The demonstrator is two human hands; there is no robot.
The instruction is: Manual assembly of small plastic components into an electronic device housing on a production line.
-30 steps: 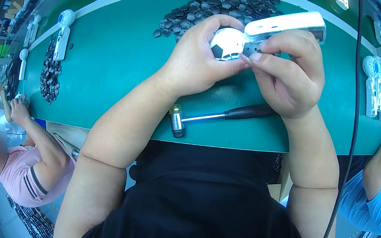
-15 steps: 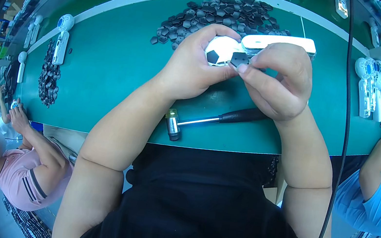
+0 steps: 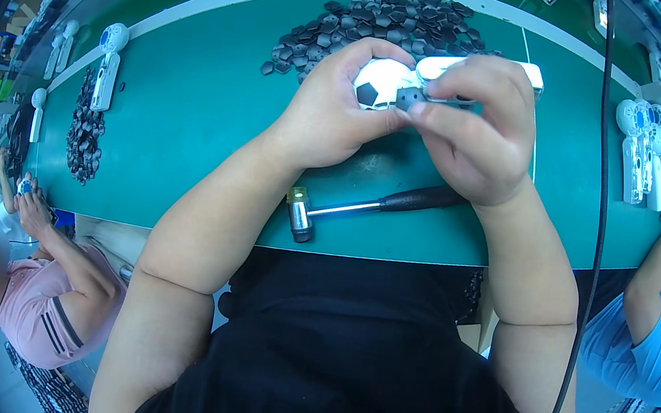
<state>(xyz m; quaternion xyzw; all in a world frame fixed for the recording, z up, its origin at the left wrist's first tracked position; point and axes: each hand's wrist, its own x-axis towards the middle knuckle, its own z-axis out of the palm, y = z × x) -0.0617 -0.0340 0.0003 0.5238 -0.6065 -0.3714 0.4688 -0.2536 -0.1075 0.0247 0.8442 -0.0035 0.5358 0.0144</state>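
My left hand (image 3: pixel 337 105) is wrapped round the round, ball-patterned head of a white device (image 3: pixel 384 74), whose long body reaches to the right behind my right hand. A black five-sided patch shows on the ball's lower left. Between thumb and index finger, my right hand (image 3: pixel 483 127) pinches a small black pentagon piece (image 3: pixel 408 98) against the ball's right side. Tiny dots show on the piece's visible face. Below both hands lies a hammer (image 3: pixel 347 207) with a black grip and a two-coloured head.
Many black pentagon pieces (image 3: pixel 375 21) are heaped beyond my hands, with a smaller pile (image 3: pixel 86 140) at the left. White devices stand at left (image 3: pixel 110 58) and right (image 3: pixel 642 151). A black cable (image 3: pixel 602 204) hangs down on the right. Co-workers sit on both sides.
The black piece has turned in my right fingers so its dotted face shows, and sits slightly left. Devices on the far strip have shifted right. The right-hand co-worker's arms have moved apart.
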